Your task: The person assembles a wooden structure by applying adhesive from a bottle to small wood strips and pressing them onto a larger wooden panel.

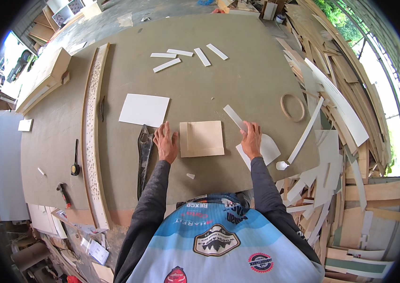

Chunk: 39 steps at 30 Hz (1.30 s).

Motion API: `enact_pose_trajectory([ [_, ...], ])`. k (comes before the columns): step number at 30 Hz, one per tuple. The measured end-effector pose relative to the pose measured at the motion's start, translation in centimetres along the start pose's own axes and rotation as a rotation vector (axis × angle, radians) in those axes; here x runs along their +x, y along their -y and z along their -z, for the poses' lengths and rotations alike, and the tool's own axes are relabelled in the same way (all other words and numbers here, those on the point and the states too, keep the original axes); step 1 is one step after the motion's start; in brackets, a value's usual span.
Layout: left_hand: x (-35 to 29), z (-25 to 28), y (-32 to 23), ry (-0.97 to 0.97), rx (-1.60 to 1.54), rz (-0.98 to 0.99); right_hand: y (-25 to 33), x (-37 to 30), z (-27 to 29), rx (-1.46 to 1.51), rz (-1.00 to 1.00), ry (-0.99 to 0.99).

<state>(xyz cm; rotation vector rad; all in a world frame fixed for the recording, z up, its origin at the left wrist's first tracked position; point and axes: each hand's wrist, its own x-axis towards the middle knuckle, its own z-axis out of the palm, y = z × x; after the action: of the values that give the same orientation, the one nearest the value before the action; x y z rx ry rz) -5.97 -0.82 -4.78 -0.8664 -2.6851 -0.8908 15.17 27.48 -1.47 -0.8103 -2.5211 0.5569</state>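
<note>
My left hand [166, 143] lies on the table with its fingers apart, holding nothing. It is between a long black tool [144, 155], of a kind I cannot make out, and a square pale wooden board [204, 139]. A narrow strip of the same colour runs along the left side of that board. To the board's right, my right hand [252, 138] has its fingers on the near end of a white strip [233, 116]. Under and beside this hand is a white panel with a rounded edge [268, 148]. A white rectangular panel [144, 109] lies beyond my left hand.
Several white strips [202, 57] lie far back on the table [200, 191]. A small white bottle [282, 165] and a coiled band [292, 107] are at the right. Leftward are a long speckled plank [91, 137], a tape measure [75, 169] and a hammer [63, 195]. Wood offcuts [346, 80] crowd the right.
</note>
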Motion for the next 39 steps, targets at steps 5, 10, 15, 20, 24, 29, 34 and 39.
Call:
enact_pose_trajectory([
  [5, -0.8, 5.5, -3.6, 0.366, -0.484, 0.045, 4.1, -2.8, 2.8, 0.322, 0.124, 0.159],
  [10, -3.9, 5.9, -3.3, 0.408, -0.335, -0.22, 7.5, -6.6, 0.6, 0.149, 0.286, 0.266],
  [15, -3.5, 5.4, -3.9, 0.475, -0.243, -0.311, 7.7, -6.8, -0.5, 0.109, 0.3, 0.279],
  [20, -2.5, 4.5, -4.0, 0.533, -0.164, -0.45, 7.6, -6.4, -0.3, 0.122, 0.323, 0.281],
  [24, -2.5, 4.2, -3.7, 0.518, -0.211, -0.438, 7.2, -6.0, -0.1, 0.132, 0.304, 0.238],
  [29, -2.4, 4.2, -4.1, 0.524, -0.204, -0.418, 5.7, -5.6, 0.1, 0.162, 0.284, 0.315],
  [34, -2.4, 4.2, -4.0, 0.493, -0.235, -0.402, 5.4, -4.9, -0.1, 0.19, 0.308, 0.292],
  [39, -2.5, 4.1, -3.1, 0.449, -0.256, -0.456, 5.5, -5.9, -0.7, 0.2, 0.277, 0.204],
])
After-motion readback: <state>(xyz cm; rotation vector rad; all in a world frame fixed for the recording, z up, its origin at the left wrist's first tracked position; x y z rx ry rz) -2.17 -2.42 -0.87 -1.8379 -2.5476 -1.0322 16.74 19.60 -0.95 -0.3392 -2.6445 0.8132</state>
